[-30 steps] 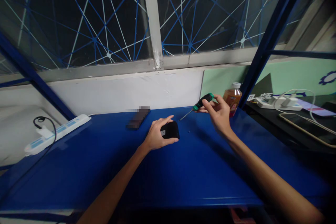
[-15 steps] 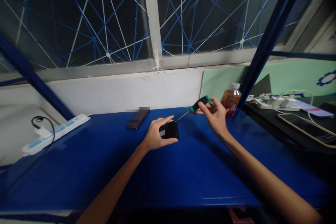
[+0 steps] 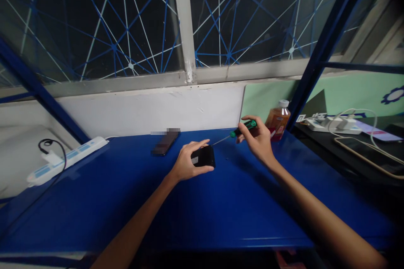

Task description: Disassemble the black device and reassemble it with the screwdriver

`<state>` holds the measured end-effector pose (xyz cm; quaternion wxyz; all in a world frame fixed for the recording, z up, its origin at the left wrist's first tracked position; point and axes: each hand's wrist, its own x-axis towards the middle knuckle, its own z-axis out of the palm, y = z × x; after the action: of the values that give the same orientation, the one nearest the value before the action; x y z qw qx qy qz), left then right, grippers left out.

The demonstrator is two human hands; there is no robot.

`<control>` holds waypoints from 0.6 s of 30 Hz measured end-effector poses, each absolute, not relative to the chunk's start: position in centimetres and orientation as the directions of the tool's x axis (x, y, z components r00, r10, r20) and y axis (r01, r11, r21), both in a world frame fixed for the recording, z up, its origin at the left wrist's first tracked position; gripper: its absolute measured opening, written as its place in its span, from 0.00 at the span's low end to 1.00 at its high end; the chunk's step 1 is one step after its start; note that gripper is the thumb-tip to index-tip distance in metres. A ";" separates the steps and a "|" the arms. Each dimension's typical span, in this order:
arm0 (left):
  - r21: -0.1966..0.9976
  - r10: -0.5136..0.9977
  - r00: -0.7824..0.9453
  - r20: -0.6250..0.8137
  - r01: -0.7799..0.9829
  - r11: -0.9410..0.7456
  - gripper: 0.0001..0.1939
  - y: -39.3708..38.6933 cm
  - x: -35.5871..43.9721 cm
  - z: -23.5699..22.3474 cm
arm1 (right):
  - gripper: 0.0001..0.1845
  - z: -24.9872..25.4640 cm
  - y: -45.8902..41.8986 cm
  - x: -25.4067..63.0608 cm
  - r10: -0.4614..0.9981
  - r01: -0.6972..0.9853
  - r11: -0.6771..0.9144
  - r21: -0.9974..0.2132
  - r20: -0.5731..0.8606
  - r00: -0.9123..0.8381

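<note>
Black device [image 3: 206, 159] sits within the curl of the left hand [image 3: 184, 163], just above or on the blue table [image 3: 195, 214]; whether its underside touches the surface I cannot tell. The left thumb presses along its near side and the fingers reach over its far side, so the grip is closed, with a pale label [image 3: 195, 159] showing close to the palm. The right hand [image 3: 261, 143] has its thumb and fingers closed around the green-and-black handle of a screwdriver [image 3: 249, 125], and the shaft slopes down toward the left fingertips, its tip at the device's far right corner. Whether that tip is seated in a screw is too small to tell. As for how far things have come, the work looks to be underway rather than finished: the tool is at the device, and the device looks like one closed piece, with no gap or lifted cover visible. One tiny dark bit [image 3: 227, 158] lies right of the left thumb's tip, perhaps a screw, though whether it has come out or has yet to go in is unclear. How many screws remain cannot be seen. Beyond the left fingers, toward the wall, rests a dark, partly blurred slab [image 3: 166, 145]; a bottle [image 3: 278, 121] stands just past the right hand.
</note>
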<state>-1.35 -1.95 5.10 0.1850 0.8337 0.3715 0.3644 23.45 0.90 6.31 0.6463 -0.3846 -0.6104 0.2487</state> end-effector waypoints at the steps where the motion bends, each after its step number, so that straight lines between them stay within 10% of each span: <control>1: 0.577 0.753 0.459 0.472 0.484 -0.657 0.39 -1.9 -1.4 5.1 | 0.20 6.3 1.0 23.6 0.798 0.136 0.580 -0.803 0.594 0.104; 18: 0.567 0.754 0.469 0.459 0.499 -0.655 0.40 -1.8 -1.4 4.9 | 0.22 6.4 1.7 24.4 0.874 -0.087 0.475 -0.875 0.481 -0.070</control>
<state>-1.42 -1.81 4.86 0.1802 0.8379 0.3739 0.3544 24.43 1.72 6.39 0.6018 -0.3208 -0.6128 0.3993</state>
